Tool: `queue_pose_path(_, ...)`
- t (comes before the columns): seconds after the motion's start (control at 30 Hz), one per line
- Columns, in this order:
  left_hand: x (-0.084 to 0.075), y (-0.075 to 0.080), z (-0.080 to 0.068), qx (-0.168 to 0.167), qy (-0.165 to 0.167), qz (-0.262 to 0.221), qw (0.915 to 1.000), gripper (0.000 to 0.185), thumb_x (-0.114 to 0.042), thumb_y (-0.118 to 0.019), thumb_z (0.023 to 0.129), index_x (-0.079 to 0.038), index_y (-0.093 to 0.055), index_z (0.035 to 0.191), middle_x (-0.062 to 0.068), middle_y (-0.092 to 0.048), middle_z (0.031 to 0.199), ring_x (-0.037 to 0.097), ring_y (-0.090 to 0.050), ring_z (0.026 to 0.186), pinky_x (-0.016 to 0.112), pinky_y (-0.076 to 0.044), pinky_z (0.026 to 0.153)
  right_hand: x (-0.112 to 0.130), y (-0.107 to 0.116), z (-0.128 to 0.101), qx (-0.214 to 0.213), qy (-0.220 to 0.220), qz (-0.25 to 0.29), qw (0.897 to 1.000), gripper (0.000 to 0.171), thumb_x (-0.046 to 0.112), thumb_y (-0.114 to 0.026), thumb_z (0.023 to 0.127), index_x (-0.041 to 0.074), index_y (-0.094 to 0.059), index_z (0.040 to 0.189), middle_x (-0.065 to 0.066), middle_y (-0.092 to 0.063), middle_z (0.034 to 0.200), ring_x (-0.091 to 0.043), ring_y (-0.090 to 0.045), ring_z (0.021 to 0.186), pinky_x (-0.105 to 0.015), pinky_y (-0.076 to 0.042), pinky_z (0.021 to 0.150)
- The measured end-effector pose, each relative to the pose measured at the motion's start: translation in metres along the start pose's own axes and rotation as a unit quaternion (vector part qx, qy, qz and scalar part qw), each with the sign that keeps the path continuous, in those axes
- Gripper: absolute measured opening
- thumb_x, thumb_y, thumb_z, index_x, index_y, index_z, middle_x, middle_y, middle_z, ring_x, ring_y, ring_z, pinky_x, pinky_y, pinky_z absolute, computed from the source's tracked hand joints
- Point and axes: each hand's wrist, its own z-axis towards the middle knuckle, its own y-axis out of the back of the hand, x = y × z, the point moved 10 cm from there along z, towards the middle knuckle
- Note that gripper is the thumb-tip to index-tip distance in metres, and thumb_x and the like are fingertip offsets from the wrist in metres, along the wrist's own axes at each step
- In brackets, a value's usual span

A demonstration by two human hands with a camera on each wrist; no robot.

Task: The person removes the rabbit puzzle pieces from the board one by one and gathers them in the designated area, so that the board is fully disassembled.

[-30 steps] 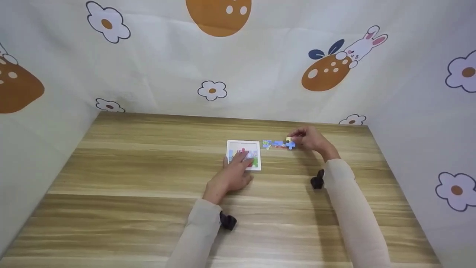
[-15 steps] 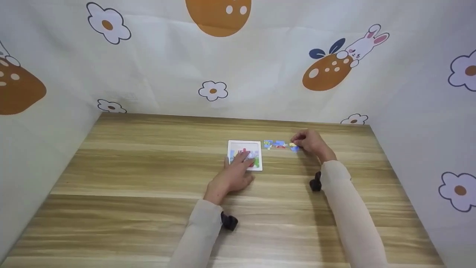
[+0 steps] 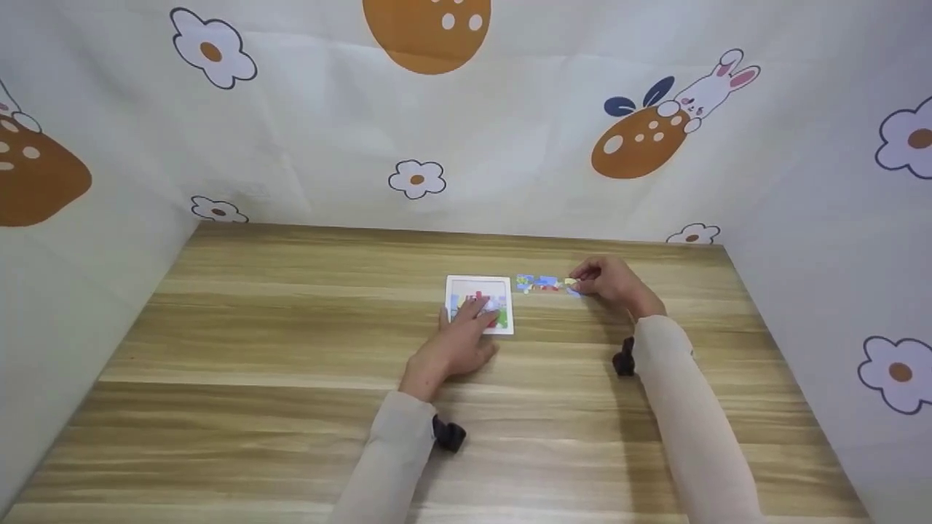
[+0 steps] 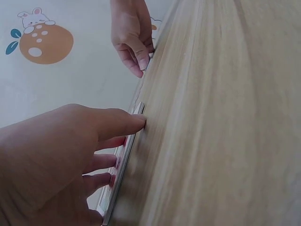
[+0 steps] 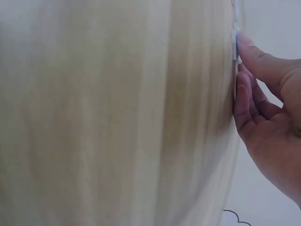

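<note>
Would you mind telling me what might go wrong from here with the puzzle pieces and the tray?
The right hand pinches a small piece at the end of the row of loose puzzle pieces; its fingers could nudge the neighbouring pieces out of line. The left hand rests flat fingers on the puzzle tray, covering part of the picture, so a slot may be hidden. If that hand lifts, the tray might slide on the smooth wooden table.

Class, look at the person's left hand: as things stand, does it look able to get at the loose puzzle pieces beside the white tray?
Probably yes. The left hand rests on the puzzle tray, the loose pieces lie just beyond; only the right hand crowds their far end.
</note>
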Motion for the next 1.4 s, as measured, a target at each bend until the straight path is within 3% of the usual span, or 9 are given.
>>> queue_pose_path(0.37,0.003,-0.004,0.003,0.001,0.013,0.012,0.9998,0.059,-0.03,-0.057,0.1,-0.014,-0.039,0.154,0.007,-0.018,0.169,0.028,-0.008,0.159,0.063,0.002,0.124,-0.006,-0.002,-0.002,-0.007,-0.04,0.006,0.999,0.024,0.014,-0.072,0.092,0.002,-0.069,0.114,-0.008,-0.066,0.105,-0.016,-0.057,0.095,-0.021,-0.048,0.081)
queue_pose_path(0.6,0.0,0.002,-0.002,-0.014,0.005,0.017,0.9997,0.057,-0.028,-0.057,0.1,-0.015,-0.041,0.154,0.008,-0.021,0.168,0.029,-0.012,0.158,0.065,0.0,0.124,0.002,-0.002,-0.002,-0.016,-0.043,0.004,0.999,0.025,0.021,-0.07,0.095,0.006,-0.069,0.115,-0.01,-0.068,0.112,-0.018,-0.058,0.097,-0.025,-0.048,0.083)
queue_pose_path(0.8,-0.007,0.011,-0.01,-0.03,0.0,0.068,0.9972,0.055,-0.029,-0.057,0.101,-0.016,-0.043,0.153,0.008,-0.024,0.168,0.033,-0.019,0.156,0.07,-0.004,0.121,0.03,-0.007,0.003,-0.022,-0.015,0.018,0.999,0.031,0.025,-0.066,0.098,0.004,-0.068,0.12,-0.014,-0.069,0.118,-0.021,-0.061,0.103,-0.032,-0.05,0.089)
queue_pose_path(1.0,-0.015,0.007,-0.021,-0.018,-0.003,0.112,0.9935,0.05,-0.03,-0.057,0.1,-0.017,-0.048,0.148,0.008,-0.031,0.165,0.039,-0.024,0.153,0.072,-0.017,0.119,0.067,-0.02,0.006,-0.027,0.045,0.02,0.998,0.026,0.019,-0.07,0.095,0.001,-0.072,0.114,-0.012,-0.07,0.107,-0.019,-0.06,0.095,-0.027,-0.048,0.082)
queue_pose_path(1.2,-0.014,0.0,-0.024,-0.01,0.002,0.128,0.9917,0.051,-0.029,-0.054,0.1,-0.018,-0.047,0.149,0.008,-0.03,0.165,0.039,-0.021,0.154,0.07,-0.02,0.119,0.1,-0.045,0.006,-0.011,0.098,0.015,0.995,0.019,0.016,-0.072,0.093,0.003,-0.075,0.105,-0.012,-0.072,0.1,-0.018,-0.062,0.09,-0.024,-0.049,0.075)
queue_pose_path(1.4,-0.009,-0.003,-0.025,0.007,0.024,0.118,0.9927,0.056,-0.034,-0.054,0.102,-0.019,-0.04,0.154,0.009,-0.026,0.166,0.038,-0.016,0.155,0.068,-0.017,0.121,0.123,-0.077,0.008,0.024,0.106,0.001,0.994,0.018,0.016,-0.072,0.093,0.005,-0.075,0.107,-0.011,-0.073,0.104,-0.02,-0.063,0.094,-0.029,-0.052,0.083)
